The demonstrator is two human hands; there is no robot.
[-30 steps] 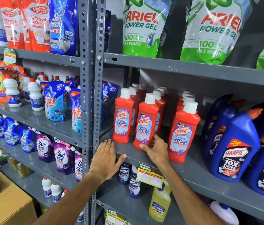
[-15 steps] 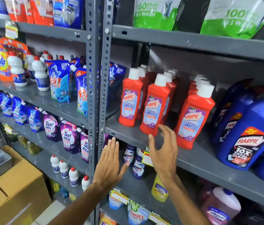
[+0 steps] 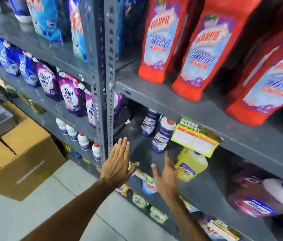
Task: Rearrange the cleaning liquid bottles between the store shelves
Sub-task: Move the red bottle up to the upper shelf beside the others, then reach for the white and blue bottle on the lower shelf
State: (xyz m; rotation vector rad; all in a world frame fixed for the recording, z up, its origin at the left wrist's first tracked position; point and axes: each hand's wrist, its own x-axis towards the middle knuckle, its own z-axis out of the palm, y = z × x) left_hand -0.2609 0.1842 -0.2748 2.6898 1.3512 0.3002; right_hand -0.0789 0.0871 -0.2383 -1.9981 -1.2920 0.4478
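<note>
three red harpic bottles (image 3: 158,40) stand in a front row on the grey shelf board (image 3: 180,103) at upper right, their bases near its front edge and more red bottles packed in the dark behind them. on the shelf below, two dark blue domex bottles (image 3: 161,136) sit side by side, and just to their right a yellow bottle (image 3: 190,164) stands partly hidden by a yellow-and-red price tag (image 3: 195,139) hanging from the upper board's lip. further right on that lower shelf lies a purplish bottle with a blue cap (image 3: 262,197), too smeared to read.

both hands are low, in front of the lower shelf, holding nothing. the left hand (image 3: 118,164) is flat, fingers together and pointing up, right beside the perforated grey upright (image 3: 102,84). the right hand (image 3: 166,178) is spread loose, palm turned inward, near the yellow bottle; whether a fingertip brushes it i can't quite tell through the blur.

left of the upright, purple surf excel pouches (image 3: 71,96) line one shelf, small white bottles with red caps (image 3: 83,141) the one beneath. cardboard boxes (image 3: 20,157) sit on the pale tiled floor (image 3: 33,214).
</note>
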